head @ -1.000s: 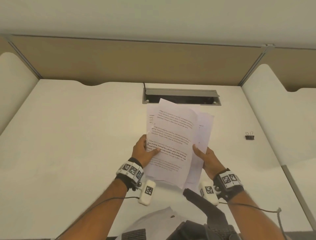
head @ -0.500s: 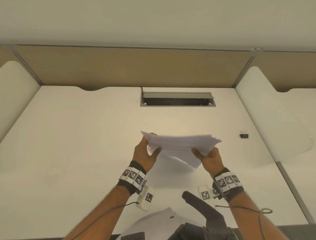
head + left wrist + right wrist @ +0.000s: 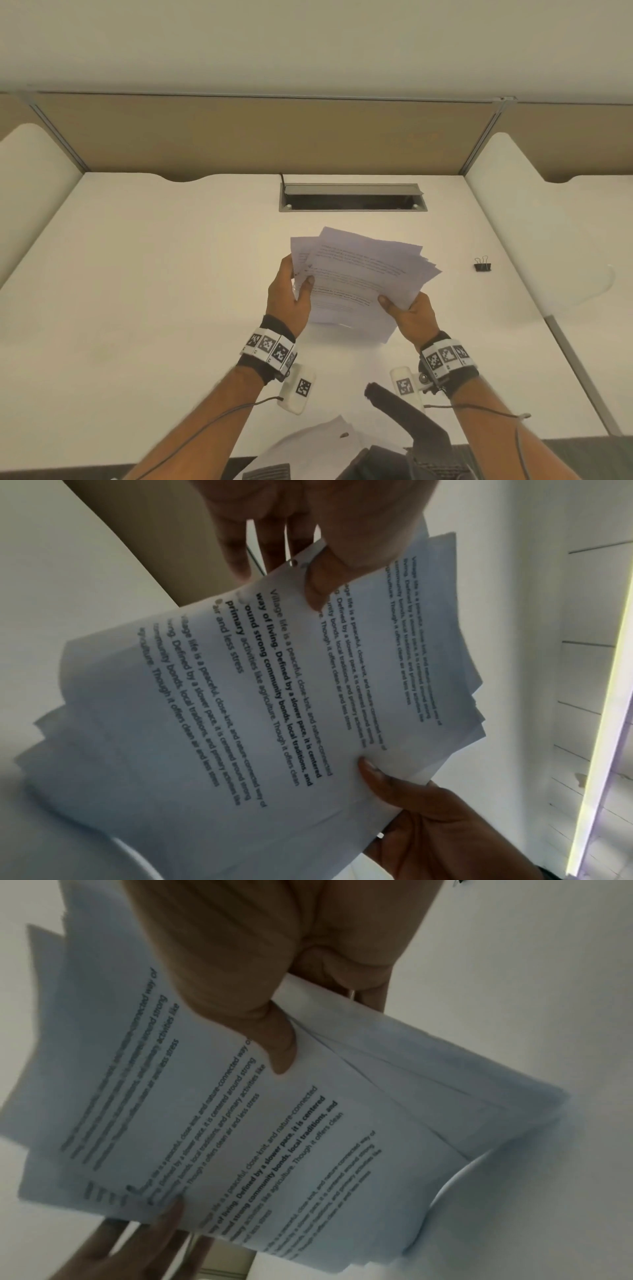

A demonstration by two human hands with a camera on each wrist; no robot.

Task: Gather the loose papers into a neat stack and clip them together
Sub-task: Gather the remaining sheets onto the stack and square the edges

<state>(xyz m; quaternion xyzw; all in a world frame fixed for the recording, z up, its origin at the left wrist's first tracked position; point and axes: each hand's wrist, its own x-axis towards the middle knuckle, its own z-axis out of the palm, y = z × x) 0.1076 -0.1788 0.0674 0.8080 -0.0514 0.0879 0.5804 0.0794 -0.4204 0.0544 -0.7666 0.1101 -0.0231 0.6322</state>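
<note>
A fanned bundle of several printed white papers (image 3: 356,277) hangs above the white desk (image 3: 154,291), tilted up toward me with uneven edges. My left hand (image 3: 291,291) pinches its left edge, thumb on the top sheet. My right hand (image 3: 407,310) pinches the lower right corner, thumb on top. In the left wrist view the papers (image 3: 274,696) are held under my left thumb (image 3: 318,580). The right wrist view has the papers (image 3: 274,1137) beneath my right thumb (image 3: 277,1042). A black binder clip (image 3: 482,264) lies on the desk to the right, apart from both hands.
A grey cable slot (image 3: 352,198) is set into the desk beyond the papers. Tan partition panels (image 3: 274,137) close the back. A black chair armrest (image 3: 407,414) and a white garment (image 3: 315,442) sit near the front edge.
The papers went from upright to flat and edge-on half a second ago, and now tilt back up with the print showing. Both hands keep hold.
</note>
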